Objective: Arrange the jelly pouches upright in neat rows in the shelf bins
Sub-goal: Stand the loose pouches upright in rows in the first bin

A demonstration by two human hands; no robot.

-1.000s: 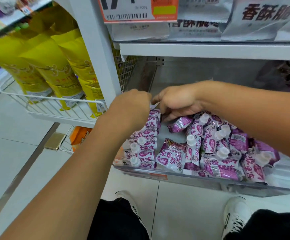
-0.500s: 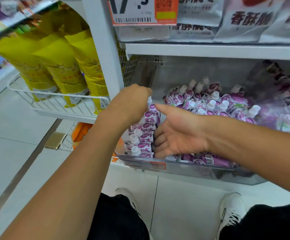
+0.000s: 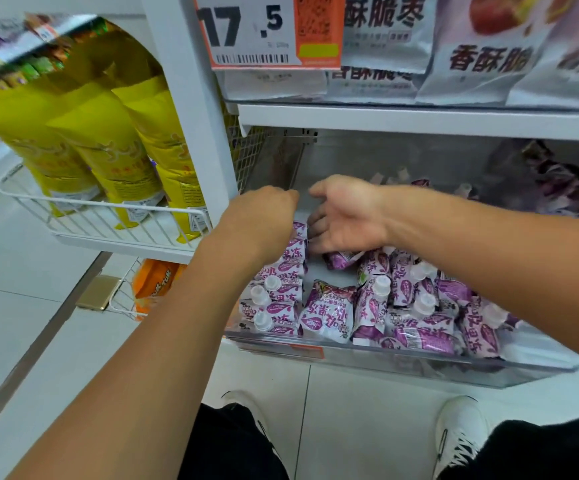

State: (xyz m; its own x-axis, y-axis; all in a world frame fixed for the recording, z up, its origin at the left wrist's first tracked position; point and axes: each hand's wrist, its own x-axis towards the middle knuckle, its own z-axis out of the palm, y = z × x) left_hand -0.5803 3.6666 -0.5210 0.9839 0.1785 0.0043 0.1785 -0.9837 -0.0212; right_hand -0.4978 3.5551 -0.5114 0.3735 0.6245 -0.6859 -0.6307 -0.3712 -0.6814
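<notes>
Your left hand sits at the back-left corner of the clear shelf bin, knuckles up, fingers curled down over the far end of a row of jelly pouches. Whether those fingers actually pinch a pouch or only rest on its top, I cannot tell; the back of the hand hides them.

That row runs along the bin's left wall: purple-and-white pouches standing roughly upright, white caps showing, packed one against the next from the front wall back to your left hand.

Your right hand is just beside the left, palm down, thumb out toward it. Its fingers are loosely bent and lie on a tilted pouch at the middle of the bin. A firm grip is not visible; contact with the pouch's upper end is.

A single pouch leans against the front wall next to the row, label facing up. To its right lies a loose heap of pouches, caps pointing in mixed directions, some flat, some overlapping. More pouches show blurred behind the bin's rear wall.

Outside the bin:
- price tag reading 17.5 on the shelf edge above;
- silver snack bags on the upper shelf;
- yellow bags in a white wire basket to the left;
- your white shoes on the tiled floor.
</notes>
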